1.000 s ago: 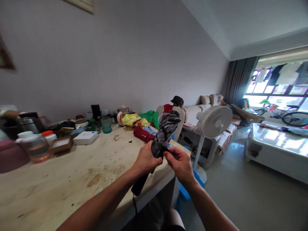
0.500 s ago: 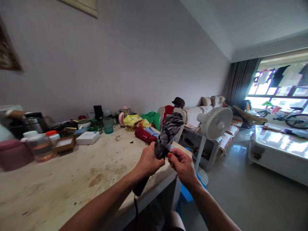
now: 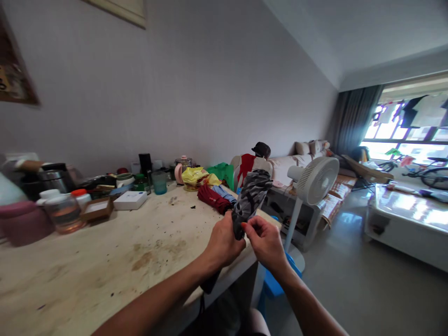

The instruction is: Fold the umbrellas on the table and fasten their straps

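A folded grey-and-black camouflage umbrella (image 3: 252, 192) slants up and away from me, over the table's right corner. My left hand (image 3: 224, 240) is wrapped round its lower part, and the dark handle (image 3: 210, 282) sticks out below that hand. My right hand (image 3: 264, 238) pinches the edge of the umbrella's fabric or strap, thumb against forefinger; the exact bit is too small to make out. Just behind the umbrella lies a dark red folded umbrella (image 3: 214, 198) on the table (image 3: 168, 252).
Along the wall stand a yellow plastic bag (image 3: 196, 178), a blue-green cup (image 3: 159, 182), a white box (image 3: 130, 200) and several jars. To the right are a white fan (image 3: 317, 182), a blue stool (image 3: 273, 282) and a low table (image 3: 406, 200).
The strap that my right hand held stretched out from the umbrella now lies close against it. The umbrella has turned a little, and the view has shifted slightly.
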Motion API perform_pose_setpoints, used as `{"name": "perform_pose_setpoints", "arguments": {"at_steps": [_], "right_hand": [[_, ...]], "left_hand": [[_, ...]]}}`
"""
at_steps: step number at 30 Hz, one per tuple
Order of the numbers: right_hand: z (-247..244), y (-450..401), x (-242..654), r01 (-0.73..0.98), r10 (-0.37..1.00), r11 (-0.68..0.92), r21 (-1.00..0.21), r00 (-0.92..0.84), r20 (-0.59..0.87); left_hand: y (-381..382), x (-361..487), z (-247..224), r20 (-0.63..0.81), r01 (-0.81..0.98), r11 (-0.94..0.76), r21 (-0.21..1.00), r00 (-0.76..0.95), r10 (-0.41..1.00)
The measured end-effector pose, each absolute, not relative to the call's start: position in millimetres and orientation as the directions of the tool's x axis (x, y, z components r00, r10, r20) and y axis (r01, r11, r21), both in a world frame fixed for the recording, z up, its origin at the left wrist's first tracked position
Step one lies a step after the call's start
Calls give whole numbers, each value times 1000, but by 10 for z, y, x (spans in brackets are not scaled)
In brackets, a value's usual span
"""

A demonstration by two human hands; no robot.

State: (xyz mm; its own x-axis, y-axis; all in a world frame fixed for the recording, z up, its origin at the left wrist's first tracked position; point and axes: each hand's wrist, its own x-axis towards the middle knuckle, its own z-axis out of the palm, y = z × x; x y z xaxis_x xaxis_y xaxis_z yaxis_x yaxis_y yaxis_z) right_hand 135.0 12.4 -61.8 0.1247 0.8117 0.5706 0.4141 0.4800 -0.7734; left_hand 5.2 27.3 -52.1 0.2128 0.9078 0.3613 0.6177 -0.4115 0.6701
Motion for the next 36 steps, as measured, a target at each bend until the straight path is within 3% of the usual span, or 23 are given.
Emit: {"name": "perform_pose_setpoints", "arguments": {"at_steps": [3, 5, 8, 10, 13, 16, 19, 23, 29, 36], "right_hand": [[-577, 85, 1324, 588, 731, 512, -626, 84, 677], [-540, 88, 1312, 586, 705, 575, -571, 0, 709], [-542, 134, 1300, 433, 734, 624, -651, -37, 679], [-615, 159, 1280, 383, 781, 581, -718, -14, 624], [-808, 172, 1222, 392, 871, 477, -787, -89, 483], [-988, 225, 1175, 456, 903, 425, -782, -154, 401], [-1036, 403, 1225, 509, 885, 445, -737, -121, 450], [-899, 783, 1485, 546, 845, 488, -681, -101, 525], [-723, 1284, 1857, 744, 869, 411, -527, -144, 474], [-642, 1824, 1928, 856, 891, 364, -368, -204, 407]], "left_hand": [[267, 101, -554, 357, 509, -412, 756, 208, 911], [304, 111, -557, 347, 339, -403, 850, 215, 913], [405, 72, -532, 270, -14, -274, 962, 218, 938], [478, 26, -521, 193, -174, -161, 972, 185, 964], [576, -18, -566, 95, -280, -74, 957, 62, 994], [663, -28, -667, 42, -358, -45, 933, -17, 999], [733, -70, -719, 35, -353, -8, 936, 70, 997], [781, -184, -667, 0, -190, 41, 981, 207, 978], [861, -200, -671, -147, -171, 164, 971, 109, 983], [923, -206, -772, -173, -181, 184, 966, 78, 982]]}}
